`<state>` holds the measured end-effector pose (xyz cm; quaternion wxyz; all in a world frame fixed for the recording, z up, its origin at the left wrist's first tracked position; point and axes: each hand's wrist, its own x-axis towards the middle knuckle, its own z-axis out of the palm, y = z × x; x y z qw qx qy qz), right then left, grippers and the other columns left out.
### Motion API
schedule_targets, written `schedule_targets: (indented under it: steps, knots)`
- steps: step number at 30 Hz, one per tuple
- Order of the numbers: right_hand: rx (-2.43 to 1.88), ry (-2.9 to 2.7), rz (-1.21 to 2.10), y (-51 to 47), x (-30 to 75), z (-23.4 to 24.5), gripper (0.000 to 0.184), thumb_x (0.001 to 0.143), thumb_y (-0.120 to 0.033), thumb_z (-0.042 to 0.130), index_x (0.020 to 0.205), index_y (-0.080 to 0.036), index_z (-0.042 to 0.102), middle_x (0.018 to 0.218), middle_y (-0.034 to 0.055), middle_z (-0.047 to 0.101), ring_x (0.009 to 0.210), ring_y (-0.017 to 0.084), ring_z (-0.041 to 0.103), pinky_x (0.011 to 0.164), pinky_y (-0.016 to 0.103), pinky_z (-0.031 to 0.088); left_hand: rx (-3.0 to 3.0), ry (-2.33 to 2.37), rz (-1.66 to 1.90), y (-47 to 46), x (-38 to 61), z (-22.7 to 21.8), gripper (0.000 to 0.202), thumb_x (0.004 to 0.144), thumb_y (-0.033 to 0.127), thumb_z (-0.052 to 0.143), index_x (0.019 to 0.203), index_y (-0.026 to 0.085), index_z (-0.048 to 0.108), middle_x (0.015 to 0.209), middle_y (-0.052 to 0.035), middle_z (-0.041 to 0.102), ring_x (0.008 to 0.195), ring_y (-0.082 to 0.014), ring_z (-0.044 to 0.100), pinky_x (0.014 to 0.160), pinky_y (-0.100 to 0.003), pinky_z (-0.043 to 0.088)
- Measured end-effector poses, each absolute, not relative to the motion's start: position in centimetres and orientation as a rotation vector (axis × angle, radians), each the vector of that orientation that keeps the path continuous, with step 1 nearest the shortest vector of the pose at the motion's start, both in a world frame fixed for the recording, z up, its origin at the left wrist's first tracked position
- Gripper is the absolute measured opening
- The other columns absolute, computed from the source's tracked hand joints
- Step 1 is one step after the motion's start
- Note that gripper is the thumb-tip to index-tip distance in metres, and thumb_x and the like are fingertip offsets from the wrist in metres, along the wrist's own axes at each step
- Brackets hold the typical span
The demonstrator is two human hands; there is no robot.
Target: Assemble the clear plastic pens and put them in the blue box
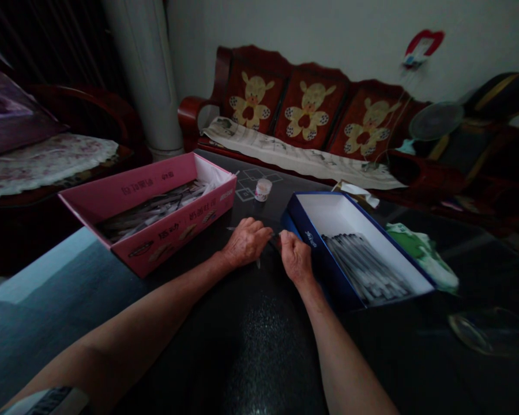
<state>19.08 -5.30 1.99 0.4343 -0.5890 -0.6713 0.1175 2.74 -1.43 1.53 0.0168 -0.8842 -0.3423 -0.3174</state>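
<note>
My left hand point(247, 241) is closed, with thin clear ends poking out past its left side and below its fingers. Close by on the right, my right hand point(296, 253) is also closed in a pinch. Between the two sets of fingertips runs a slim dark pen point(275, 238), mostly covered by the fingers. To the left stands a pink box point(177, 233) holding a loose heap of pens or pen parts point(155, 210). Right beside my right hand is a blue box point(305, 222) with a white inside, where many similar pens point(367, 268) lie in rows.
A small white tub point(263, 189) stands on the dark table point(259, 346) beyond my hands. Right of the blue box lies a green and white packet point(424, 253). Glasses or a similar clear object point(476, 334) rest at lower right. A wooden sofa point(281, 86) stands behind.
</note>
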Motion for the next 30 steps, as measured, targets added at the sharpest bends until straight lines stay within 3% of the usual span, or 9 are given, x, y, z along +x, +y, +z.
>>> schedule_targets:
  steps: [4,9,15,19,23,30]
  knots:
    - [-1.318,-1.781,0.259,-5.3,19.4,2.2,0.027,0.093,-0.035,0.039,0.088,-0.021,0.061,0.086,0.0062,0.064,0.082,0.019,0.059,0.076,0.03,0.043,-2.781,-1.06,-1.009,-1.4,2.6,1.5,0.032,0.096,0.03,0.037,0.102,0.014,0.064,0.083,-0.0087,0.06,0.079,-0.0203,0.047,0.074,-0.034,0.036]
    - [-1.264,-1.899,0.168,-5.3,19.3,2.4,0.026,0.092,-0.029,0.035,0.078,-0.022,0.054,0.081,0.0053,0.056,0.08,0.019,0.054,0.076,0.031,0.041,-2.848,-1.006,-0.976,-1.8,2.7,2.0,0.033,0.096,0.028,0.035,0.099,0.014,0.065,0.079,-0.0084,0.059,0.077,-0.0198,0.047,0.073,-0.035,0.035]
    - [-1.445,-1.678,0.322,-5.4,18.4,2.2,0.037,0.091,-0.038,0.031,0.058,-0.025,0.039,0.055,-0.0009,0.046,0.056,0.015,0.045,0.058,0.029,0.034,-2.777,-0.943,-0.947,-2.3,2.7,2.7,0.034,0.097,0.031,0.035,0.1,0.017,0.066,0.08,-0.0079,0.06,0.078,-0.0212,0.045,0.074,-0.037,0.032]
    - [-1.474,-1.583,0.561,-5.4,18.2,2.1,0.048,0.092,-0.049,0.03,0.054,-0.025,0.045,0.051,0.0007,0.051,0.053,0.017,0.051,0.056,0.029,0.035,-2.75,-0.923,-0.937,-2.2,2.4,2.8,0.033,0.096,0.03,0.036,0.102,0.017,0.066,0.082,-0.0076,0.061,0.079,-0.0212,0.045,0.075,-0.037,0.031]
    - [-1.459,-1.665,0.534,-5.4,18.5,2.2,0.05,0.094,-0.05,0.027,0.059,-0.025,0.053,0.057,0.0046,0.058,0.059,0.02,0.057,0.058,0.031,0.038,-2.784,-0.976,-0.93,-1.9,2.2,2.4,0.033,0.096,0.031,0.037,0.104,0.016,0.065,0.08,-0.0078,0.06,0.078,-0.0207,0.046,0.074,-0.036,0.033]
    - [-1.36,-1.822,0.326,-5.8,19.0,2.6,0.03,0.092,-0.037,0.038,0.075,-0.022,0.057,0.07,0.0031,0.061,0.068,0.017,0.056,0.067,0.028,0.04,-2.794,-0.984,-0.931,-1.9,2.4,2.3,0.031,0.095,0.029,0.039,0.105,0.014,0.065,0.08,-0.0076,0.06,0.078,-0.0204,0.047,0.074,-0.036,0.033]
